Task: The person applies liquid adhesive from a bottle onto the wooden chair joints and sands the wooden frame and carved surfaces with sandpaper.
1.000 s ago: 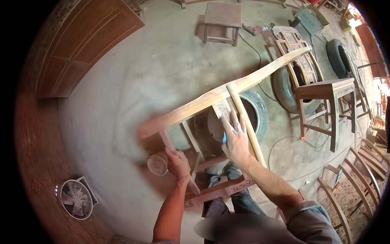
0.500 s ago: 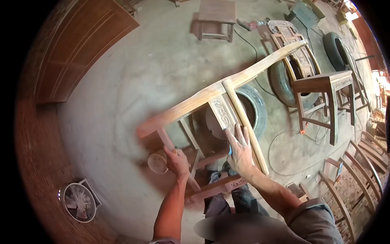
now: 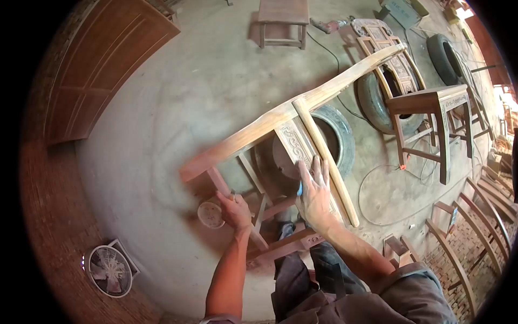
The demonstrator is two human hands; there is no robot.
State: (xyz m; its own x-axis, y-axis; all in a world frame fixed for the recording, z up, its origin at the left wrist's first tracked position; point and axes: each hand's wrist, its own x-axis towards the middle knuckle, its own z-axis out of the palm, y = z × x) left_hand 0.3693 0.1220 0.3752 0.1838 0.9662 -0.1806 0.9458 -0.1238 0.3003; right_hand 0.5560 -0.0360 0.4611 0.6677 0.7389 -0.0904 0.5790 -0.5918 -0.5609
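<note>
A pale wooden chair frame [image 3: 259, 128] lies tilted in front of me, with a carved panel [image 3: 293, 142] beside a rounded rail [image 3: 324, 154]. My left hand [image 3: 235, 210] is wrapped round a reddish wooden bar [image 3: 218, 182] of the frame. Whitish with dust, my right hand [image 3: 315, 195] lies over the lower part of the carved panel, fingers stretched and slightly apart. A bit of something blue [image 3: 300, 189] shows at its thumb side, mostly hidden under the palm.
Under the frame is a tyre [image 3: 345, 143]. A round tub [image 3: 211, 214] stands near my left hand. Right of centre are a carved chair [image 3: 426, 102] and cables. A fan [image 3: 110, 270] is at lower left, a stool [image 3: 283, 12] at the top, curved wood pieces [image 3: 453, 259] at lower right.
My right hand has moved down the carved panel, uncovering more carving above it. My left hand keeps its hold on the bar. The view has shifted slightly.
</note>
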